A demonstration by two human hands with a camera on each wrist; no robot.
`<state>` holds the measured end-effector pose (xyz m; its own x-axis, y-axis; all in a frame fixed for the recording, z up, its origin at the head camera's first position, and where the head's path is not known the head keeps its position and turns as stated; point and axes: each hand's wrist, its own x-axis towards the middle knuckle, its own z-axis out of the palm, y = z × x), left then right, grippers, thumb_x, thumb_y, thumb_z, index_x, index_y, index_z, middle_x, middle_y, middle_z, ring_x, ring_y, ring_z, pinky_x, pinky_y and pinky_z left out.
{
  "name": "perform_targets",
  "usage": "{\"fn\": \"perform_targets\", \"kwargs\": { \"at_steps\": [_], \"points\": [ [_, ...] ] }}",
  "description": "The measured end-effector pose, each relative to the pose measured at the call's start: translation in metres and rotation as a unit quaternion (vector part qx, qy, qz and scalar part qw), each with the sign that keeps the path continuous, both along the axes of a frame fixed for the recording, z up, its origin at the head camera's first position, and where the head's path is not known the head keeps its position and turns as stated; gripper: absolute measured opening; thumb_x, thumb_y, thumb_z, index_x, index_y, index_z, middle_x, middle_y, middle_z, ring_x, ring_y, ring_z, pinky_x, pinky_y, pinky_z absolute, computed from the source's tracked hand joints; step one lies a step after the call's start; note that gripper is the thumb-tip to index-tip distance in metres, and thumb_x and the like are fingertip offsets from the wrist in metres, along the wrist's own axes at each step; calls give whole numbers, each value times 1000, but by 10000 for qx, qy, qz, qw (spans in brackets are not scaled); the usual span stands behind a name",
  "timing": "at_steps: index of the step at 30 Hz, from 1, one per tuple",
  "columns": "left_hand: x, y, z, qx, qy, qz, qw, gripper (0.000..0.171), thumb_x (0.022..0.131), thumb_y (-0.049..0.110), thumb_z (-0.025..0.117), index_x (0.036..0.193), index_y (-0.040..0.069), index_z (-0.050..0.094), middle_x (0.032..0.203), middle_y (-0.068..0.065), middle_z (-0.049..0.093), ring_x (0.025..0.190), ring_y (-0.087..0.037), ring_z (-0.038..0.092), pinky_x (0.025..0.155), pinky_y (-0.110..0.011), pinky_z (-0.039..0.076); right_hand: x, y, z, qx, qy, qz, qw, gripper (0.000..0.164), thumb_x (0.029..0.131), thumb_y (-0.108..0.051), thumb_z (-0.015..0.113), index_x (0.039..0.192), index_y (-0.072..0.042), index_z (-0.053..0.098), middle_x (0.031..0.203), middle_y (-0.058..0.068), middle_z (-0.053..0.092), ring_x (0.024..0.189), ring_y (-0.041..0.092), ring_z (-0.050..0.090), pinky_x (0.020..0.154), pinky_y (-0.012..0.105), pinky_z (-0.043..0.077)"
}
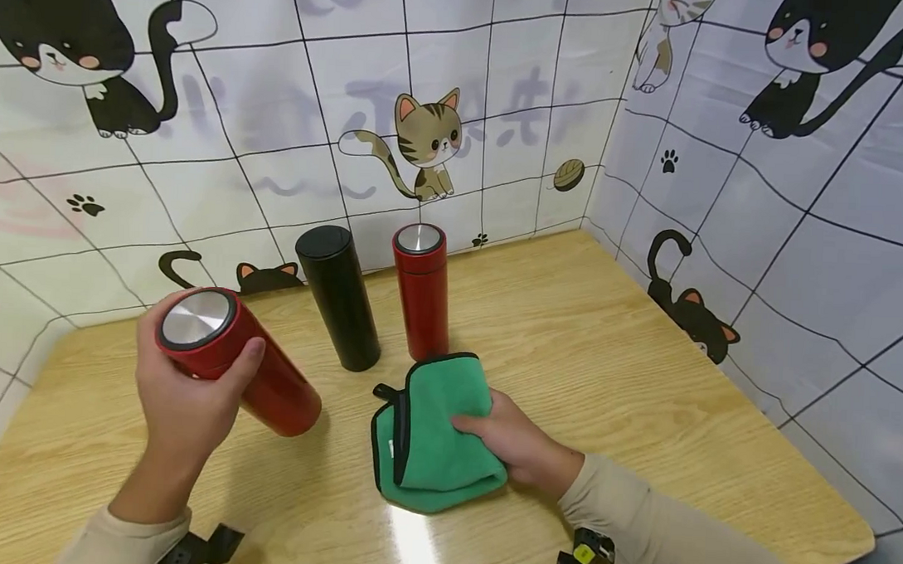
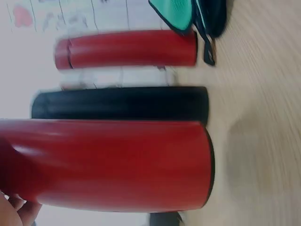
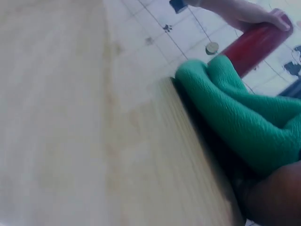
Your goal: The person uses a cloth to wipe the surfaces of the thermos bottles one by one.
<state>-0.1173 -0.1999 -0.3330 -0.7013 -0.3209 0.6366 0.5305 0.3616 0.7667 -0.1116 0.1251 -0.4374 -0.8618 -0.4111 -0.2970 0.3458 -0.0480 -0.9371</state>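
My left hand grips a red thermos bottle near its silver-topped lid, fingers and thumb wrapped round it. In the left wrist view this bottle fills the lower half, its base close over the table. My right hand pinches a folded green cloth with black edging and a small black loop, thumb on top. The right wrist view shows the cloth bunched above the hand. Behind the cloth stands a second red thermos bottle, also silver-topped. A black thermos bottle is upright beside it.
The wooden table runs back to a white curtain printed with cats and grid lines. Another curtain side borders the table on the right. Both wrists carry black straps, the right one with a camera mount.
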Motion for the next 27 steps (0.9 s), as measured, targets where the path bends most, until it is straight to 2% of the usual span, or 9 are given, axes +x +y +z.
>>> {"fn": "perform_targets", "kwargs": {
  "at_steps": [3, 6, 10, 13, 17, 21, 24, 26, 27],
  "points": [
    [-18, -21, -7, -294, -783, 503, 9952, 72, 78, 9, 80, 141, 18, 47, 124, 13, 56, 112, -10, 56, 84, -13, 48, -8, 2, -7, -72, -51, 319, 9995, 54, 99, -12, 58, 147, 0, 35, 136, 18, 56, 114, 21, 64, 96, 36, 55],
    [-36, -37, -11, -177, -1199, 723, 9900, 71, 82, 17, 79, 143, 24, 43, 126, 14, 54, 115, -9, 53, 84, -14, 49, -14, 1, -10, -242, -82, 621, 9977, 55, 100, -14, 58, 147, 0, 34, 135, 17, 57, 115, 21, 64, 96, 36, 55],
    [-58, -49, -15, -60, -1410, 790, 9868, 70, 85, 22, 77, 144, 25, 40, 129, 12, 53, 117, -9, 52, 87, -18, 50, -17, 1, -11, -329, -77, 739, 9967, 54, 100, -14, 57, 147, 1, 34, 135, 15, 57, 116, 20, 63, 96, 36, 55],
    [-69, -53, -16, -57, -1476, 779, 9860, 71, 86, 26, 77, 145, 26, 38, 131, 10, 53, 118, -8, 52, 89, -20, 50, -17, 1, -11, -321, -94, 709, 9969, 53, 100, -14, 57, 146, 0, 34, 134, 14, 57, 115, 20, 63, 96, 35, 55],
    [-75, -59, -15, -115, -1572, 675, 9852, 71, 86, 28, 77, 145, 29, 37, 131, 10, 53, 117, -8, 52, 88, -20, 50, -18, -2, -11, -360, -43, 788, 9962, 53, 100, -14, 57, 145, 1, 34, 132, 14, 58, 114, 20, 64, 95, 35, 55],
    [-77, -62, -14, -292, -1777, 280, 9833, 76, 86, 27, 77, 147, 31, 33, 134, 6, 53, 119, -11, 52, 90, -22, 50, -18, -6, -12, -417, 18, 876, 9953, 55, 101, -15, 57, 147, 2, 32, 133, 14, 57, 114, 19, 64, 96, 35, 55],
    [-73, -62, -13, -443, -1955, 190, 9795, 92, 85, 27, 79, 154, 38, 19, 145, 2, 46, 128, -12, 46, 101, -32, 49, -14, -6, -14, -369, -31, 887, 9954, 58, 101, -16, 57, 148, 1, 30, 134, 15, 55, 115, 20, 63, 96, 36, 55],
    [-67, -58, -13, -616, -1674, 483, 9828, 99, 83, 30, 80, 155, 40, 14, 152, 3, 38, 137, -11, 37, 112, -40, 41, -12, -4, -15, -318, -88, 860, 9958, 58, 100, -16, 58, 148, 1, 30, 135, 16, 55, 115, 21, 63, 96, 38, 55],
    [-64, -55, -12, -770, -1254, 686, 9867, 99, 82, 30, 81, 156, 36, 16, 154, 1, 36, 140, -12, 33, 116, -41, 36, -11, -3, -16, -292, -114, 835, 9960, 59, 100, -16, 58, 148, 1, 30, 135, 16, 55, 115, 21, 63, 97, 38, 55]
  ]
}}
